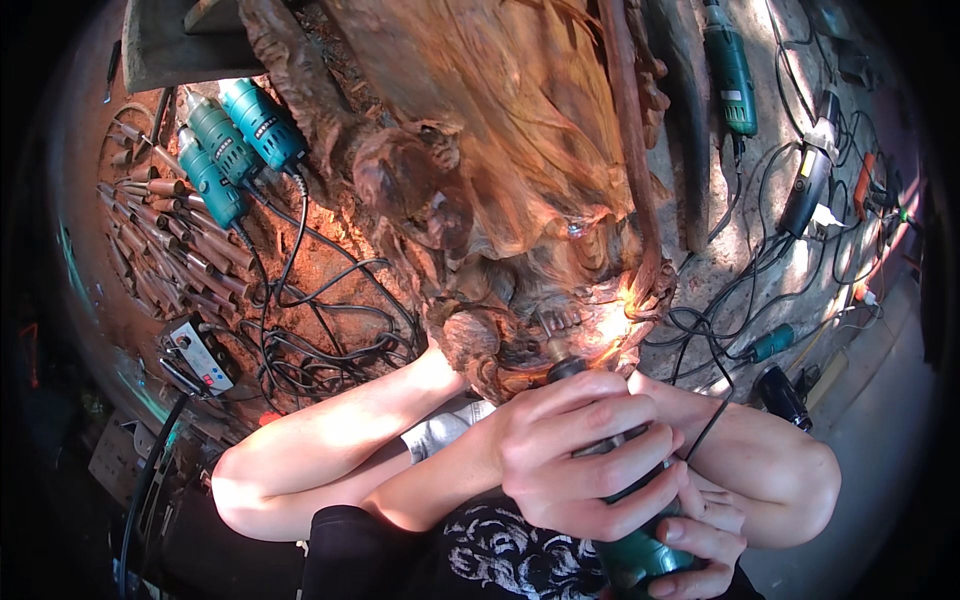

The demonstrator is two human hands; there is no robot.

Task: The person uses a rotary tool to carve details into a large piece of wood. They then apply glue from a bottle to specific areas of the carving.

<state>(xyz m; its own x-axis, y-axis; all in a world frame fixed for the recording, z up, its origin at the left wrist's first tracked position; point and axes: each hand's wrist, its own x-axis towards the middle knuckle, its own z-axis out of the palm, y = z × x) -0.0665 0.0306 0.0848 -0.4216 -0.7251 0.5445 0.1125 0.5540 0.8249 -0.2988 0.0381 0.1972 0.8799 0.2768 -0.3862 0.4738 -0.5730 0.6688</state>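
Observation:
A large reddish-brown wood carving [540, 130] with flowing folds fills the middle of the view. Its near end, close to my crossed legs, has a small carved foot with toes [562, 320]. My left hand [590, 455] wraps round the neck of a green die grinder [635, 562]. Lower down, my right hand [705, 540] grips the same tool by its body. The grinder's narrow tip points away from me and meets the carving just below the toes, as far as I can tell. The bit itself is hard to make out.
Three teal grinders [265, 125] stand at the left beside a pile of wood-handled chisels [175, 240]. A small control box [200, 355] sits nearer me. Black cables [300, 350] tangle on both sides. Another green grinder [730, 75] and a dark tool [805, 190] lie at the right.

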